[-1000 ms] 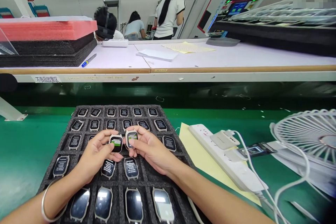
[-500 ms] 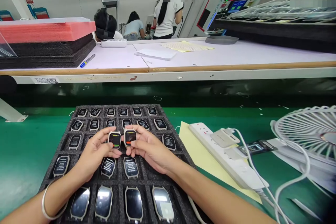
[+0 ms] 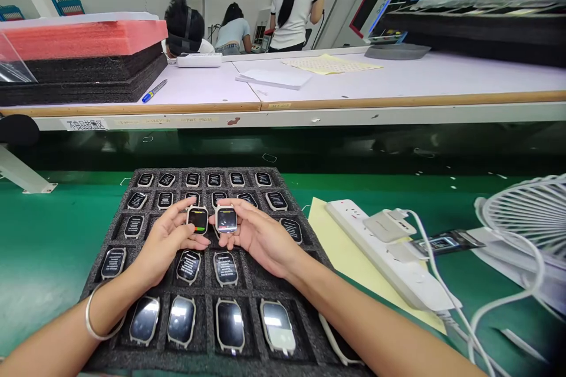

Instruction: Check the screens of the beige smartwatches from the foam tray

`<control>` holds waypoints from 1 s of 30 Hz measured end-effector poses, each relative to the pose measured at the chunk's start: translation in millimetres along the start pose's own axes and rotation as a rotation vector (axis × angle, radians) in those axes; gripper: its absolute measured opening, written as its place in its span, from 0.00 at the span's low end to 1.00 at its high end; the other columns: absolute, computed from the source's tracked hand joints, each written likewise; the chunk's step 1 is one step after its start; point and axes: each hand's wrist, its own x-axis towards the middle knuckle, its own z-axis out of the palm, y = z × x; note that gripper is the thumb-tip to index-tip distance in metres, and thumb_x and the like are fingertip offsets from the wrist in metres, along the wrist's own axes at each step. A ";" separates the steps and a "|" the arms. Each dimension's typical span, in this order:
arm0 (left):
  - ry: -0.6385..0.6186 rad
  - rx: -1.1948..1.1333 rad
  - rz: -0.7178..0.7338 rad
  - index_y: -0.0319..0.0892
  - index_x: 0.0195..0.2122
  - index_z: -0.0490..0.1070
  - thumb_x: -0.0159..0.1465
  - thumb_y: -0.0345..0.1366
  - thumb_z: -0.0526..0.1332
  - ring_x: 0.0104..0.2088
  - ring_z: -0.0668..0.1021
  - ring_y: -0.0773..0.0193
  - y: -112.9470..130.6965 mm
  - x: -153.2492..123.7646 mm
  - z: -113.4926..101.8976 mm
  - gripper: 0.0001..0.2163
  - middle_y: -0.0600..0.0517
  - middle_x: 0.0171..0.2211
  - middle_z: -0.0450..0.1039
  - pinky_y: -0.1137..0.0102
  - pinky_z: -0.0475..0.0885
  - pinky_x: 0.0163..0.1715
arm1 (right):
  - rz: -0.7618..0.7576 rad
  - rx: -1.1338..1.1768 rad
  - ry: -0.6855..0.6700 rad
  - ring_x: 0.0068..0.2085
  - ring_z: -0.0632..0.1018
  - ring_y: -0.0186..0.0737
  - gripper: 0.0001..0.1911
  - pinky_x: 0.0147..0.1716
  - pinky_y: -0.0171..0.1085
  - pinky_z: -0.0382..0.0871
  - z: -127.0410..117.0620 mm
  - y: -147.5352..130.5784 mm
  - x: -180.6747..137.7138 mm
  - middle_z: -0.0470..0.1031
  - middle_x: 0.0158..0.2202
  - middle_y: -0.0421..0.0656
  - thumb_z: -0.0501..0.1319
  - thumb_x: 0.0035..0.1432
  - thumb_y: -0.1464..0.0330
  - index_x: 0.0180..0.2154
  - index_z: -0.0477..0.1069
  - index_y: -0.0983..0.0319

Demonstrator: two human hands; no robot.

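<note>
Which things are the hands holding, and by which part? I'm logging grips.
Each holds one watch body by its side edges: left hand the left watch, right hand the right watch.

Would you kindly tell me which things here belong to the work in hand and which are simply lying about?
In hand:
- left hand holding a lit watch body
- right hand holding a second lit watch body
- black foam tray of watch bodies beneath them

Lying about:
- white power strip
- yellow sheet
- white fan
- blue pen on the shelf
- pink and black foam stack
</note>
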 end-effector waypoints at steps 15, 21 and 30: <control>-0.142 0.093 0.365 0.35 0.47 0.65 0.68 0.39 0.64 0.29 0.78 0.47 98.8 71.8 -14.2 0.14 0.42 0.38 0.71 0.65 0.80 0.29 | -0.258 -0.371 -0.203 0.33 0.74 0.45 0.29 0.29 0.30 0.70 38.0 -97.5 60.1 0.67 0.46 0.59 0.70 0.64 0.60 0.52 0.55 0.68; -0.187 0.124 0.592 0.38 0.45 0.66 0.61 0.41 0.68 0.30 0.78 0.46 161.3 122.3 -7.3 0.17 0.47 0.37 0.71 0.62 0.80 0.30 | -0.514 -0.511 -0.320 0.32 0.73 0.44 0.27 0.29 0.32 0.69 77.8 -172.0 97.3 0.67 0.43 0.49 0.66 0.60 0.62 0.51 0.54 0.66; -0.218 0.144 0.715 0.35 0.54 0.63 0.51 0.33 0.70 0.33 0.78 0.49 175.0 131.1 -1.8 0.30 0.47 0.40 0.72 0.65 0.76 0.37 | -0.556 -0.559 -0.345 0.33 0.73 0.43 0.35 0.31 0.30 0.69 94.4 -184.9 106.6 0.68 0.44 0.51 0.68 0.49 0.69 0.54 0.55 0.69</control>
